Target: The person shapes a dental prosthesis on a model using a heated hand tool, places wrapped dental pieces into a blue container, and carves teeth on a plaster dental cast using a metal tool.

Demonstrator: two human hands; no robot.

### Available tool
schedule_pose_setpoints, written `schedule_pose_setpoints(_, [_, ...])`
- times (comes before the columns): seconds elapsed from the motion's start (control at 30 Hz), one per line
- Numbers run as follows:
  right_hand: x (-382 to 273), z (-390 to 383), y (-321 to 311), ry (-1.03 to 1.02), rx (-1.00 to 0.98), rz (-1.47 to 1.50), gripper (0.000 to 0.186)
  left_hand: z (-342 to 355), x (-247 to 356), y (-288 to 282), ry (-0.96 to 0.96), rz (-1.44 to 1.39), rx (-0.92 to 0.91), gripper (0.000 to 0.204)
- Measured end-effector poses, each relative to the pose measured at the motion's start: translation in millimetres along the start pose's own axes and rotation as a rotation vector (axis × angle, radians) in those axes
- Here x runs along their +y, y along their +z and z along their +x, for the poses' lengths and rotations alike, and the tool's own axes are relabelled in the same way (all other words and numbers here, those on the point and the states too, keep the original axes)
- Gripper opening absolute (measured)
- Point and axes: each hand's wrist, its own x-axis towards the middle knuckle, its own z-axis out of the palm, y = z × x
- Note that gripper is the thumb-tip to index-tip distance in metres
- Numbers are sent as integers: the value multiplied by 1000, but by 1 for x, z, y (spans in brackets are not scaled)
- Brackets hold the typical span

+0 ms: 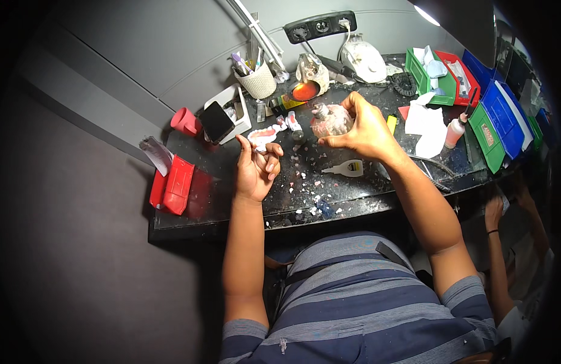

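Observation:
My left hand (254, 174) is raised over the left part of the black workbench, fingers curled and thumb up. Between its thumb and fingertips sits a white dental arch with a pink inner side (263, 137). My right hand (370, 131) grips a rough, pinkish-grey plaster dental model (332, 122) from its right side, thumb below and fingers over the top; the palm hides part of it. Just beyond the left hand, small white and pink pieces (292, 121) rest by a small dark cylinder. Below the right hand lies a pale, flat tool with a rounded end (347, 168).
White and pink crumbs litter the workbench (280, 209). At left are a red bin (178, 185), a pink cup (186, 121) and a phone (217, 122) against a white box. Right are white tissue (427, 124), a pink-filled bottle (455, 131) and coloured bins (495, 127). Another person's hands (494, 209) show far right.

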Motion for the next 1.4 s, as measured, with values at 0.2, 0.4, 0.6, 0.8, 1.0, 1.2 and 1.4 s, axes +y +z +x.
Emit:
schedule_pose_setpoints(0.2, [3, 1, 2, -8, 0, 22, 72, 0, -1, -3, 26, 60, 36, 71])
schedule_pose_setpoints(0.4, [2, 1, 2, -5, -11, 24, 73, 1, -3, -1, 26, 84, 80, 69])
schedule_pose_setpoints(0.6, [3, 1, 3, -14, -4, 40, 72, -1, 0, 1, 11, 58, 41, 60])
schedule_pose_setpoints(0.8, [4, 1, 3, -24, 3, 53, 72, -1, 1, 4, -11, -4, 21, 56])
schedule_pose_setpoints(1.0, [3, 1, 2, -14, 3, 47, 72, -2, 3, 3, -42, -52, 64, 65])
schedule_pose_setpoints(1.2, [3, 0, 2, -6, 2, 45, 72, -3, 6, -3, -48, -95, -51, 74])
schedule_pose_setpoints(1.4, [4, 1, 1, 1, -10, 12, 71, -3, 5, 3, -46, -77, -18, 75])
